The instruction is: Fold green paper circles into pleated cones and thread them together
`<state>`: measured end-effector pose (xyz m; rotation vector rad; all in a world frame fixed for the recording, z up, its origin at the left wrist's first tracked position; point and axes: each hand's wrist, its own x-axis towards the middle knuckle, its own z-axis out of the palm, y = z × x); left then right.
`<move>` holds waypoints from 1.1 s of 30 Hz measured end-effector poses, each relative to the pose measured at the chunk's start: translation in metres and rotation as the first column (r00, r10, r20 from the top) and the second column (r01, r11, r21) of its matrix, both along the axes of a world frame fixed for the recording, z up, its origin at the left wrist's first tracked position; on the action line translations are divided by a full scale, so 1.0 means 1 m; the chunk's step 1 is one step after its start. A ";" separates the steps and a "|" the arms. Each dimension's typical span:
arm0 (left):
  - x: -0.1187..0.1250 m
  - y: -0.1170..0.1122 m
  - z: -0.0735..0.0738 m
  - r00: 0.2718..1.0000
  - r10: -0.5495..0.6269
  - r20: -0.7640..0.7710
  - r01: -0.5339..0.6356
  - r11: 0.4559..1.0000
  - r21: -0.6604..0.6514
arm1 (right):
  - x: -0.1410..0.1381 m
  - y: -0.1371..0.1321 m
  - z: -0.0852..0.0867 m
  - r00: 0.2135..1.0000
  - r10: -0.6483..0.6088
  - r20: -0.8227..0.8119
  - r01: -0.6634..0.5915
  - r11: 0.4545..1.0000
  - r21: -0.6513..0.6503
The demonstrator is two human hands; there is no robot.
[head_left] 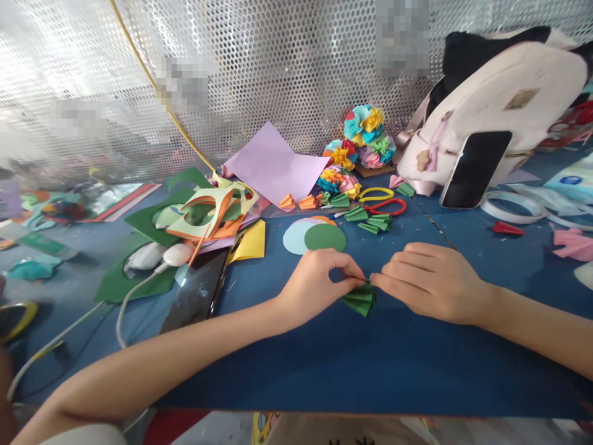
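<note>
Two bare forearms (167, 352) reach over one blue table (287, 383). Lower centre, left hand (312, 281) pinches one folded green paper (360, 301); right hand (433, 281) curls at its tip, hold unclear. Four pompoms (364, 125), upper centre-right, front one perforated wall (278, 68).

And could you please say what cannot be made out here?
Head view:
- Folded dark green paper: pinched end, partly covered by the left hand.
- Right hand: most fingertips, hidden by its curled fingers.
- Flat orange paper: full shape, under pale blue and green paper circles.
- Creased pink paper: right end, cut by picture edge.
</note>
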<state>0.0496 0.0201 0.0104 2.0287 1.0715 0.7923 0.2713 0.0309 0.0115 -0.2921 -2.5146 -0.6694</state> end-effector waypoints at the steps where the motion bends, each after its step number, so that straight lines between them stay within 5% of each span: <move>1: 0.000 0.000 0.000 1.000 -0.012 -0.023 0.013 0.999 0.033 | 0.000 0.000 0.000 1.000 0.003 0.000 -0.003 1.000 -0.005; 7: 0.000 0.002 0.001 0.988 -0.054 -0.144 0.079 0.983 0.169 | 0.001 0.001 -0.003 1.000 -0.010 -0.022 0.009 1.000 -0.024; 15: -0.001 0.001 -0.001 1.000 -0.004 -0.011 0.004 1.000 -0.013 | 0.005 0.004 -0.005 0.995 -0.051 -0.091 0.033 0.982 -0.184; 24: -0.002 0.007 -0.003 0.999 0.007 0.052 0.002 0.984 -0.175 | 0.005 0.004 -0.006 0.973 -0.109 -0.203 0.012 0.904 -0.428; 33: -0.002 0.001 0.000 0.999 -0.006 0.038 0.009 0.996 -0.094 | -0.008 0.001 -0.011 0.976 -0.159 -0.146 0.036 0.788 -0.614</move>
